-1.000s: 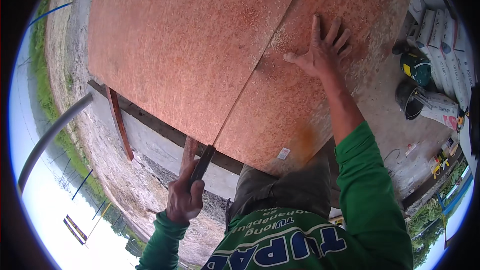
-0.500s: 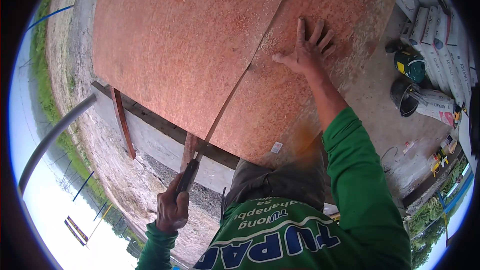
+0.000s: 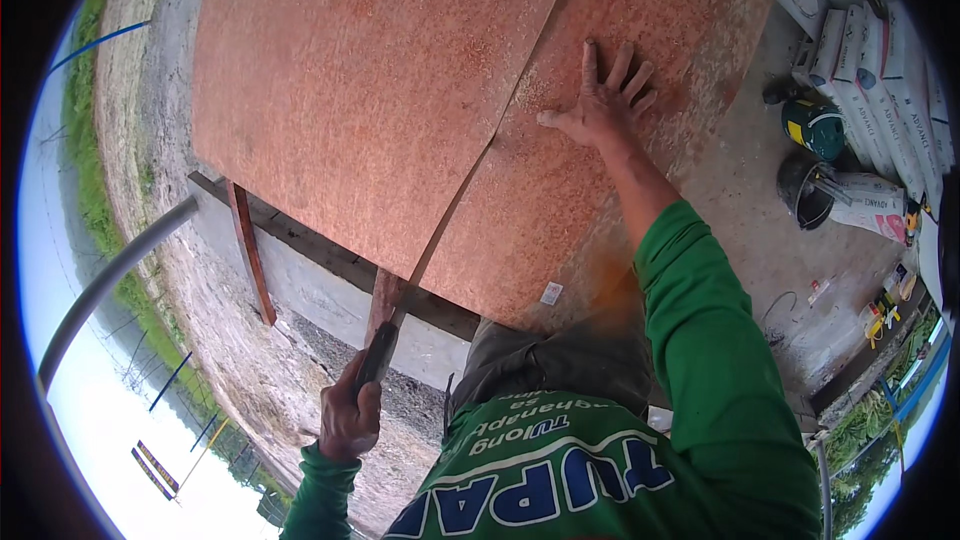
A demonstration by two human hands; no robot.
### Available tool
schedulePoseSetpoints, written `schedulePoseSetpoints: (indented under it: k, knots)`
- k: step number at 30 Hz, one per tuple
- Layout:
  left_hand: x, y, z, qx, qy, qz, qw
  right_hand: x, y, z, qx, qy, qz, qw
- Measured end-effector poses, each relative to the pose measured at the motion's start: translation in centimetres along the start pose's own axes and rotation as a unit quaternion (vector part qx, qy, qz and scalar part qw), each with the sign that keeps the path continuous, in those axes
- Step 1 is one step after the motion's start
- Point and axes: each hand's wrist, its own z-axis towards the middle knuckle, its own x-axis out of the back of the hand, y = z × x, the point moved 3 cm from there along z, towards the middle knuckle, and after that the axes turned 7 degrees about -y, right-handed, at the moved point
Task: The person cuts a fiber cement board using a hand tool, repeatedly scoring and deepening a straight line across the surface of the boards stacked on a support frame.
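Observation:
My left hand [image 3: 349, 418] is closed around the dark handle of a handsaw [image 3: 437, 236], low and left of centre. The saw's long thin blade points up and away across a reddish-brown wooden sheet [image 3: 340, 120], narrowing to its tip near the middle. From the tip, a straight cut line continues to the far edge, with pale sawdust scattered beside it. To the right of that line, my right hand [image 3: 603, 112] lies flat on the sheet, fingers spread, holding nothing. A small white label [image 3: 551, 293] sits on the sheet's near part.
Wooden supports [image 3: 252, 255] show under the sheet's left edge, beside a concrete ledge. A curved grey pipe [image 3: 110, 275] rises at left. On the right floor stand a black bucket [image 3: 801, 195], a green container [image 3: 815, 128], stacked white bags [image 3: 850, 65] and yellow-handled tools [image 3: 880, 323].
The view has shifted slightly. My left hand and the saw handle sit a little lower, nearer to me. My right hand stays flat on the sheet.

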Motion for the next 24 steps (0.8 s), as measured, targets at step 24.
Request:
schedulePoseSetpoints:
  k: [24]
  knots:
    - [-2.0,8.3,19.7,-0.145,0.098,0.040,0.984,0.0,-2.8,-0.5,0.035,0.049,-0.019,0.998]
